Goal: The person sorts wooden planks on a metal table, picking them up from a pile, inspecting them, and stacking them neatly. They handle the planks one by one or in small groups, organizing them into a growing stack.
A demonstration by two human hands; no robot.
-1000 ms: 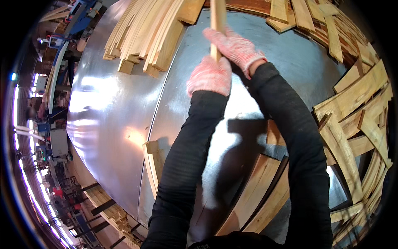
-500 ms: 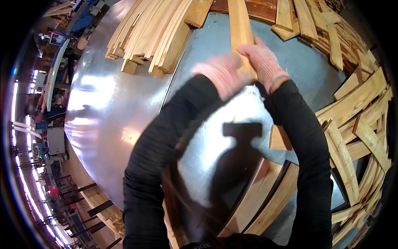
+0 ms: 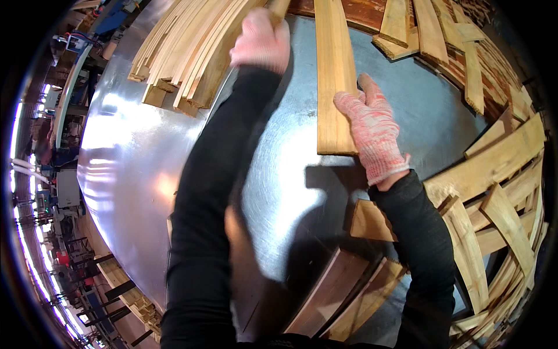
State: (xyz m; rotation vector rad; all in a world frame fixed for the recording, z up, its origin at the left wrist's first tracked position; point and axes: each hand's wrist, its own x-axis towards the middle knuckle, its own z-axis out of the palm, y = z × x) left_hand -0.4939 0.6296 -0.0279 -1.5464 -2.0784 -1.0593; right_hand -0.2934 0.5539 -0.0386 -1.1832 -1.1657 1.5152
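Note:
A long pale wooden board [image 3: 335, 87] lies lengthwise on the metal tabletop, its near end toward me. My right hand [image 3: 375, 125], in a pink-and-white knit glove, holds this board by its right edge near that end. The thumb rests on top, and the other fingers are partly hidden at the edge. Farther off to the left, my gloved left hand [image 3: 261, 42] is curled over the near end of another board [image 3: 280, 7], beside a row of stacked wooden strips [image 3: 192, 49]. Its fingertips are hidden from view.
The shiny metal tabletop [image 3: 131, 154] spreads to the left. Loose boards lie piled along the right, including a crossing plank [image 3: 488, 157]. Two boards, one a thick piece [image 3: 331, 288], lie close to my body. Machinery and a lower wood stack [image 3: 131, 294] stand beyond the left edge.
My left hand has left the middle board and gone forward and left to the board beside the row. The middle board has come nearer, with my right hand still on it.

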